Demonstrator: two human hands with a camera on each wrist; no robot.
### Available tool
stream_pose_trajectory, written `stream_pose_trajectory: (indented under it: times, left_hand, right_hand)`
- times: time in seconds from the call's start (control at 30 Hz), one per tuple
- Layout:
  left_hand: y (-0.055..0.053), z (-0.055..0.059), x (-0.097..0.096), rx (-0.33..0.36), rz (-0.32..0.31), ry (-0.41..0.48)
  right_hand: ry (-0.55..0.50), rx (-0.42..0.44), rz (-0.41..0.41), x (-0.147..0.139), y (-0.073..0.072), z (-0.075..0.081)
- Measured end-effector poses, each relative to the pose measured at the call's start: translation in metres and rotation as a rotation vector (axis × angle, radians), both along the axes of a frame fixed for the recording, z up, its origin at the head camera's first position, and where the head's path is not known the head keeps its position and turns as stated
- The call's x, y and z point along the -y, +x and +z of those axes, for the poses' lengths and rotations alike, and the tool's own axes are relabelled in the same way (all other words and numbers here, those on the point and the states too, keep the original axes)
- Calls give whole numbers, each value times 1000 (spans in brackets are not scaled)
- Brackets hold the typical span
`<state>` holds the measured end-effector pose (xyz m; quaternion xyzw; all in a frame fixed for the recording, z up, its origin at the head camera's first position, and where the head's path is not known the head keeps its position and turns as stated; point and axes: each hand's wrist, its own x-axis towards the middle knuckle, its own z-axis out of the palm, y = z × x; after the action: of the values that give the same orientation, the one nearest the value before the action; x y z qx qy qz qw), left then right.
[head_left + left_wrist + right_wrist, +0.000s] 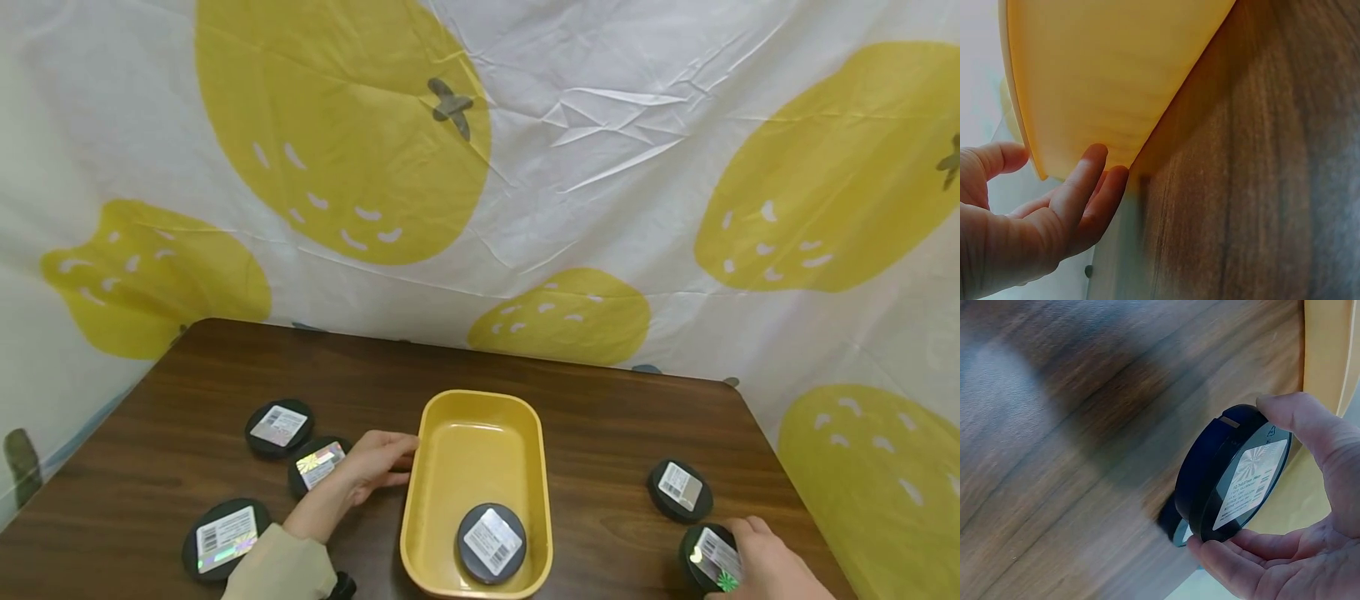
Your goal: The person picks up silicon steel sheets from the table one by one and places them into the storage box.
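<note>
My right hand (772, 560) grips a flat round black case (1250, 478) by its edge, thumb on one side and fingers on the other. It carries a white barcode label with a shiny starburst patch. Just beyond it lies a similar black case (680, 492). My left hand (378, 462) rests against the outer left wall of a yellow rectangular tray (416, 500). In the left wrist view, fingertips (1094, 153) touch the tray's wall below the rim, thumb beside the rim. One labelled black case (491, 543) lies inside the tray, toward the near end.
Left of the tray on the brown wooden table (600, 433) lie three more black cases: one at the back (279, 427), one partly behind my left hand (318, 463), and one nearer (227, 540). A white curtain with yellow fruit prints (345, 125) hangs behind the table.
</note>
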<state>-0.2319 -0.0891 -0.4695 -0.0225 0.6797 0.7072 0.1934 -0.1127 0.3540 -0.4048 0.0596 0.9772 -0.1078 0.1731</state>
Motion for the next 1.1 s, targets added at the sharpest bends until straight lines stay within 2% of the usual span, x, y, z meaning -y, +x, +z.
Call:
stream_pose_trajectory:
  times: [0.23,0.53,0.87,1.1]
  left_hand:
    - [1,0,1,3,-2,0]
    - [1,0,2,2,-3,3]
    - [2,1,2,0,-6,20]
    - [1,1,2,-4,-11,22]
  right_hand:
    - [-50,-17,-1,18,-5,5]
    - [-23,-66,46,31,-12,12]
    - [-12,-162,139,42,-17,19]
    - [-21,-209,174,51,-18,23]
